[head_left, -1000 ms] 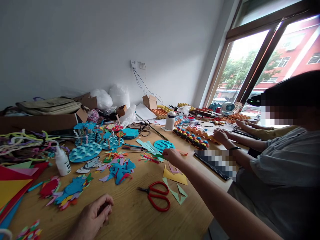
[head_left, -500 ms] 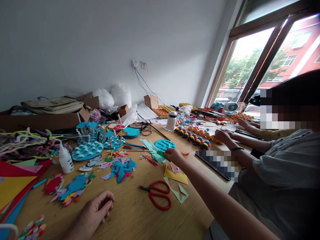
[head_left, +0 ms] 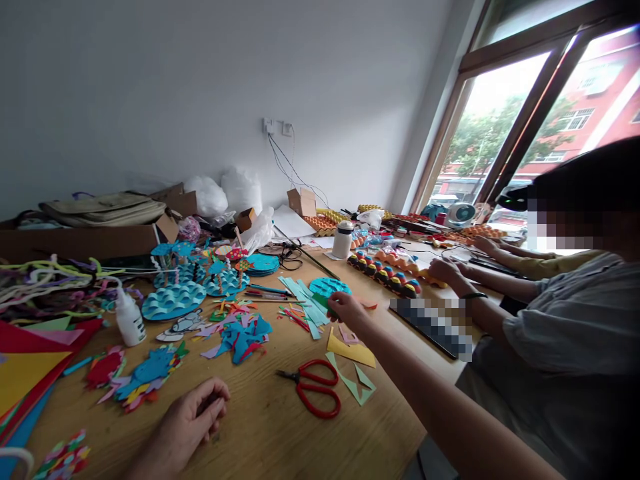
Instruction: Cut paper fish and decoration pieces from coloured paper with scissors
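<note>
My left hand (head_left: 193, 417) rests on the table with its fingers curled in, and nothing shows in it. Stretched forward over the table, my right hand (head_left: 346, 309) pinches a small piece of green paper (head_left: 321, 303). Just behind that paper lies a round blue wavy paper disc (head_left: 330, 287), and light-blue paper strips (head_left: 304, 299) are to its left. Red-handled scissors (head_left: 316, 387) lie between my two hands, blades pointing left. To the right of the scissors are green paper offcuts (head_left: 361, 387) and a yellow paper piece (head_left: 354, 351).
A white glue bottle (head_left: 130, 319) stands at left, near cut paper fish (head_left: 150, 373) and blue paper scraps (head_left: 245, 339). Painted egg-carton strips (head_left: 385, 275) and a white cup (head_left: 343, 240) are farther back. A dark tablet (head_left: 430, 327) lies beside a co-worker (head_left: 555, 313) on the right.
My right hand has shifted very slightly and the green paper in it has turned. My left hand stays put.
</note>
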Demonstrator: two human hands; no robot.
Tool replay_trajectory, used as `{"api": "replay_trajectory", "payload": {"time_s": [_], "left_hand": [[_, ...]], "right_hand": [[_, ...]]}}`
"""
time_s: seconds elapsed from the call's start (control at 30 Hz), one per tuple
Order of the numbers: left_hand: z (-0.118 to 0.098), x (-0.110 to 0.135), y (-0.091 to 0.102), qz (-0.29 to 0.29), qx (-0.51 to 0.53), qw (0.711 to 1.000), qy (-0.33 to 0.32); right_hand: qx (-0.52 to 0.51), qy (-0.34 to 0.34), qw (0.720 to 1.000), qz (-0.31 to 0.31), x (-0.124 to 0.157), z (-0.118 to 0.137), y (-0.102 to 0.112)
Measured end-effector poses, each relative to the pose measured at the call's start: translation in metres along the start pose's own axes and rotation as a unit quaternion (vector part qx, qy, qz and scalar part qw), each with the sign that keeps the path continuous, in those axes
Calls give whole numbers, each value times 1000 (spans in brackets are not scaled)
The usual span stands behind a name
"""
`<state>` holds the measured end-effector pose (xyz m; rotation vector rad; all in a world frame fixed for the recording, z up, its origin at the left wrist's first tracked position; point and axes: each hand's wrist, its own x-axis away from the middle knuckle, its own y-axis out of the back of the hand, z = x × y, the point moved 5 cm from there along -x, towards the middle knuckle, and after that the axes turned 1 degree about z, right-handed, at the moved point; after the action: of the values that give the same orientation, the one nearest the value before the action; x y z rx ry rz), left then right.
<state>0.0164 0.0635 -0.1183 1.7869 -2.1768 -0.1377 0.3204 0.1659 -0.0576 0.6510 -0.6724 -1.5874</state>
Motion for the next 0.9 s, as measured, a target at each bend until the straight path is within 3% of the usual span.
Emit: {"api": "replay_trajectory", "payload": {"time_s": [0.13, 0.2, 0.27, 0.33, 0.4, 0.47, 0.53, 0.57, 0.6, 0.67, 0.7, 0.8, 0.9], "left_hand": [[-28, 5, -1, -12, -66, 995, -68], [-43, 8, -6, -10, -42, 996, -72], [-52, 11, -19, 12, 76, 996, -45], [-61, 13, -36, 37, 202, 978, -37], [-65, 12, -56, 80, 292, 953, -11], [-64, 5, -62, 22, 351, 936, -2], [-62, -5, -62, -10, 368, 930, 2], [-62, -12, -58, -25, 351, 936, -5], [-63, -19, -53, -32, 308, 951, -24], [-71, -34, -41, -56, 142, 983, -105], [-78, -41, -40, -44, -1, 987, -153], [-90, -67, -41, -14, -135, 971, -195], [-103, -93, -56, 11, -246, 939, -240]], "right_hand": [[-56, 33, 997, 34, 26, 23, -20], [-90, 47, 993, 54, 45, 36, -31], [-140, 48, 985, 87, 66, 50, -48], [-281, 36, 947, 153, 86, 64, -68], [-346, 57, 916, 196, 101, 78, -83], [-315, 109, 915, 227, 108, 89, -88], [-170, 171, 953, 183, 101, 90, -78], [-55, 185, 974, 123, 92, 86, -68], [78, 190, 977, 64, 82, 80, -56], [144, 172, 974, 26, 57, 63, -37], [165, 167, 972, 26, 44, 54, -31], [218, 178, 959, 41, 15, 31, -26], [253, 203, 944, 64, 3, 22, -35]]}}
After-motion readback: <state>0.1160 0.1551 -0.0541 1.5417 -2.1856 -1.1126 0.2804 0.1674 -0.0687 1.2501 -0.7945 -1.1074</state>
